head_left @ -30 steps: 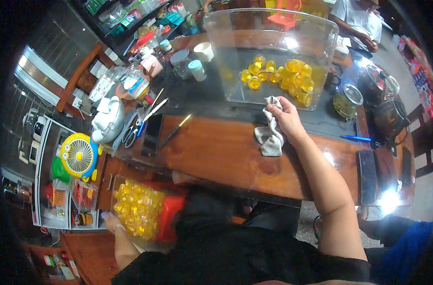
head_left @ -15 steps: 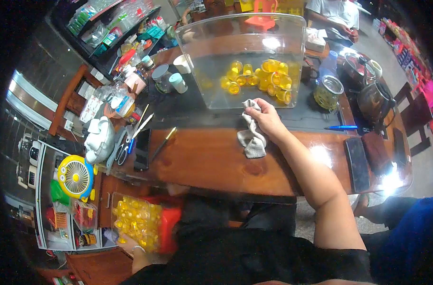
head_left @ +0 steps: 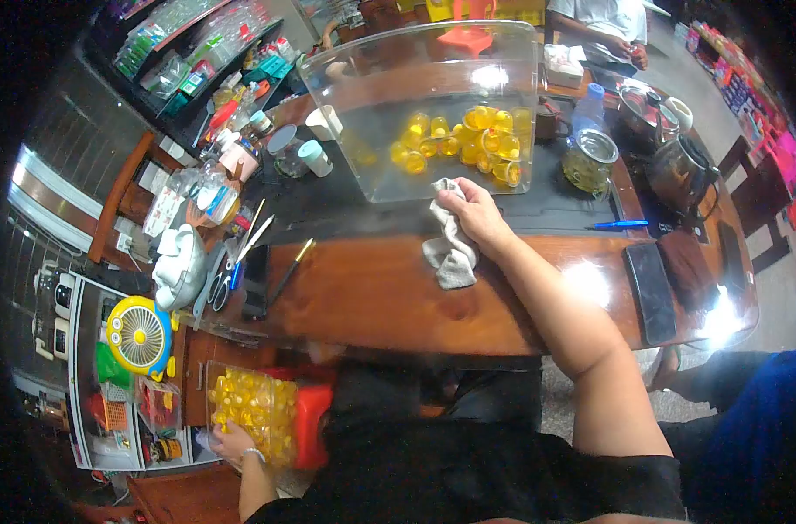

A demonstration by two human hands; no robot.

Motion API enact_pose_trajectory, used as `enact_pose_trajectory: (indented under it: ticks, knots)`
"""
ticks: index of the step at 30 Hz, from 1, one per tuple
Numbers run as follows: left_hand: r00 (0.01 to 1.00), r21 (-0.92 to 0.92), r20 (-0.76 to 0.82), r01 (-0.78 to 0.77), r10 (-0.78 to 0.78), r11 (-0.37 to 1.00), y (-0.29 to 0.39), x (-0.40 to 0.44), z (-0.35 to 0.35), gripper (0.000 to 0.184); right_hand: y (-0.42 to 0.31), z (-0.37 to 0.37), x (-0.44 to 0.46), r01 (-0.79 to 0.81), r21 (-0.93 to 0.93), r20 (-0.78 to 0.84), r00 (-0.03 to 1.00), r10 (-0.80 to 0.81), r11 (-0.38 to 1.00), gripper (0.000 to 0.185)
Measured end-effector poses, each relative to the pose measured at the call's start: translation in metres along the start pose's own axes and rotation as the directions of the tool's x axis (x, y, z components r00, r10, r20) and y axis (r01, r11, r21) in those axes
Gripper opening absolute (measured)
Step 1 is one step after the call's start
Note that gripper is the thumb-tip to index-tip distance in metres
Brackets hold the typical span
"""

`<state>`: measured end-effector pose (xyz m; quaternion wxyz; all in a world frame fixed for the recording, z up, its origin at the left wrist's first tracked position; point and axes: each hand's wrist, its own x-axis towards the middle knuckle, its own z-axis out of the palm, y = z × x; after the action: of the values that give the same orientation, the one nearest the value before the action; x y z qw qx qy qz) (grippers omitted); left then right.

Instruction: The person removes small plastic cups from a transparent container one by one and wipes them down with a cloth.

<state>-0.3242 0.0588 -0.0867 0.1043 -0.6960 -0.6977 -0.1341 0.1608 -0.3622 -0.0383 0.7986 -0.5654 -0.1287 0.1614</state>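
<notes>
My right hand (head_left: 472, 210) pinches a crumpled grey-white cloth (head_left: 453, 258), which hangs down over the table's front part. Just beyond it, a clear plastic bin (head_left: 363, 188) leans with its open side toward me. Several small yellow cups (head_left: 485, 144) lie inside the bin. Down at the lower left, my left hand (head_left: 230, 443) is at the near side of a clear box (head_left: 208, 384) packed with yellow cups. Its fingers are closed around a small yellow cup (head_left: 224, 427), partly hidden. A red stool (head_left: 313, 424) shows beside this box.
A pen (head_left: 295, 266), a dark phone (head_left: 256, 284) and scissors (head_left: 223, 284) lie left on the table. On the right are a black phone (head_left: 649, 293), a blue pen (head_left: 621, 224), a glass jar (head_left: 587, 166) and a kettle (head_left: 677, 175). A person (head_left: 603, 31) sits across.
My left hand has moved slightly up along the box's edge, with the small yellow cup at its fingertips. My right hand still holds the cloth; the view has shifted a little.
</notes>
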Motion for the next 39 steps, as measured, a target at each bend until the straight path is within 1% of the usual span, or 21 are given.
enact_pose_trajectory:
  ticks: [3, 5, 7, 8, 9, 12, 13, 14, 16, 19, 20, 21, 25, 26, 29, 31, 32, 33, 34, 35, 39]
  knots:
    - [0.931, -0.347, -0.225, -0.351, 0.286, 0.870, 0.059, 0.014, -0.025, 0.037, 0.006, -0.003, 0.007, 0.030, 0.103, -0.037, 0.999, -0.026, 0.994, 0.017]
    - [0.692, -0.353, -0.486, -0.715, 0.534, 0.604, 0.121, 0.019, -0.038, 0.034, 0.009, -0.010, 0.012, 0.031, 0.117, -0.033, 0.999, -0.028, 0.993, 0.019]
    - [0.672, -0.792, -0.417, -0.599, 0.612, 0.118, 0.212, -0.026, -0.092, 0.028, 0.004, -0.008, 0.008, 0.003, 0.185, -0.043, 0.999, 0.006, 0.983, 0.025]
    - [0.648, -0.908, -0.376, -0.401, 0.662, -0.123, 0.258, -0.055, -0.121, 0.026, -0.002, -0.006, 0.006, -0.009, 0.218, -0.048, 0.999, 0.020, 0.976, 0.028]
    - [0.567, -0.917, -0.367, -0.353, 0.737, -0.185, 0.296, -0.073, -0.139, 0.024, -0.011, -0.001, 0.001, -0.036, 0.273, -0.083, 0.995, 0.060, 0.961, 0.028]
    - [0.232, -0.898, -0.379, -0.326, 0.896, -0.295, 0.403, -0.149, -0.170, 0.021, -0.013, 0.003, 0.004, -0.056, 0.432, -0.099, 0.989, 0.109, 0.900, 0.029]
    - [0.193, -0.910, -0.363, -0.284, 0.911, -0.303, 0.436, -0.176, -0.175, 0.021, -0.023, 0.009, -0.002, -0.120, 0.569, -0.073, 0.978, 0.196, 0.814, 0.020]
    - [0.141, -0.882, -0.412, -0.311, 0.900, -0.354, 0.472, -0.201, -0.176, 0.022, -0.023, 0.009, -0.004, -0.092, 0.564, -0.054, 0.988, 0.147, 0.820, 0.015]
    - [0.124, -0.873, -0.384, -0.372, 0.915, -0.316, 0.526, -0.247, -0.193, 0.033, -0.024, 0.011, -0.005, 0.011, 0.539, -0.079, 0.996, 0.038, 0.842, 0.009]
    - [0.175, -0.744, -0.429, -0.624, 0.886, -0.237, 0.585, -0.291, -0.203, 0.044, -0.009, 0.003, 0.004, 0.041, 0.455, -0.041, 0.999, -0.025, 0.889, 0.030]
    - [0.181, -0.737, -0.383, -0.651, 0.906, -0.181, 0.597, -0.298, -0.204, 0.044, 0.007, -0.012, 0.010, -0.025, 0.361, 0.064, 0.998, 0.002, 0.932, 0.046]
    - [0.186, -0.724, -0.337, -0.678, 0.923, -0.128, 0.605, -0.304, -0.208, 0.045, 0.004, -0.006, 0.009, 0.006, 0.399, 0.015, 1.000, -0.013, 0.917, 0.048]
    - [0.103, -0.713, -0.201, -0.697, 0.974, -0.073, 0.621, -0.306, -0.211, 0.043, -0.007, -0.002, 0.005, -0.019, 0.356, -0.012, 1.000, 0.025, 0.934, 0.039]
    - [0.100, -0.723, -0.283, -0.675, 0.954, -0.144, 0.621, -0.303, -0.206, 0.038, -0.009, -0.001, 0.003, -0.030, 0.314, -0.013, 0.999, 0.036, 0.949, 0.037]
    - [0.209, -0.741, -0.513, -0.598, 0.833, -0.306, 0.617, -0.287, -0.188, 0.031, -0.006, -0.002, 0.006, -0.071, 0.266, -0.016, 0.997, 0.078, 0.961, 0.023]
    - [0.232, -0.816, -0.562, -0.313, 0.794, -0.486, 0.602, -0.262, -0.172, 0.026, -0.009, -0.001, 0.005, -0.075, 0.287, -0.037, 0.995, 0.089, 0.955, 0.019]
    - [0.235, -0.961, -0.238, 0.084, 0.942, -0.264, 0.563, -0.256, -0.192, 0.032, -0.007, 0.000, 0.006, -0.052, 0.349, -0.060, 0.995, 0.077, 0.936, 0.015]
    - [0.147, -0.923, -0.075, 0.364, 0.986, -0.125, 0.545, -0.243, -0.191, 0.035, -0.002, -0.001, 0.008, -0.045, 0.404, -0.070, 0.994, 0.080, 0.914, 0.015]
    - [0.093, -0.843, -0.035, 0.533, 0.995, -0.079, 0.528, -0.233, -0.183, 0.034, -0.001, -0.003, 0.009, -0.031, 0.453, -0.074, 0.995, 0.072, 0.891, 0.016]
    - [0.070, -0.750, -0.029, 0.658, 0.997, -0.067, 0.516, -0.225, -0.167, 0.030, 0.000, -0.005, 0.011, -0.016, 0.500, -0.080, 0.995, 0.064, 0.866, 0.017]
    - [-0.051, -0.514, -0.009, 0.857, 0.999, 0.039, 0.482, -0.226, -0.129, 0.025, -0.008, -0.011, 0.012, -0.021, 0.684, -0.001, 1.000, 0.030, 0.729, 0.018]
